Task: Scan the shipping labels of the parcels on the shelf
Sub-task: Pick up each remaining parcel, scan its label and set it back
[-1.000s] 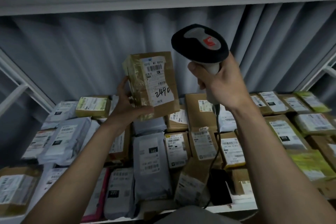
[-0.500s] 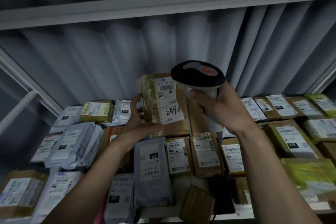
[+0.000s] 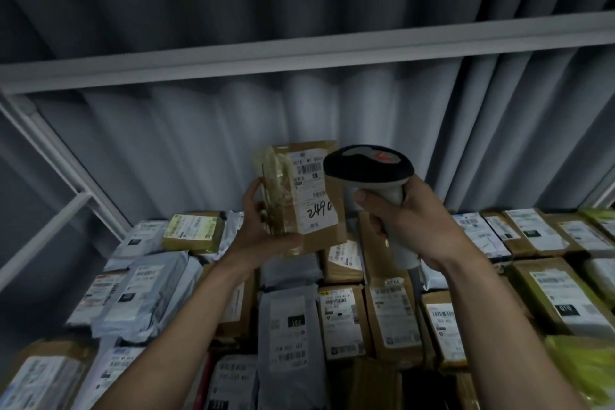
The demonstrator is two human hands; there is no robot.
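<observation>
Hands [image 3: 266,226] around parcel [image 3: 319,220], scanner [image 3: 369,170]

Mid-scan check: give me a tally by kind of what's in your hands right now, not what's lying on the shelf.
Brown cardboard parcel: 1, held in the left hand
Handheld scanner: 1, gripped by the right hand
Total: 2

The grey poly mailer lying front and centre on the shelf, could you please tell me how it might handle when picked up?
The grey poly mailer looks soft and wrinkled, so it would probably flop. Its smooth plastic film may feel slippery. It lies flat, so rolling seems unlikely.
</observation>
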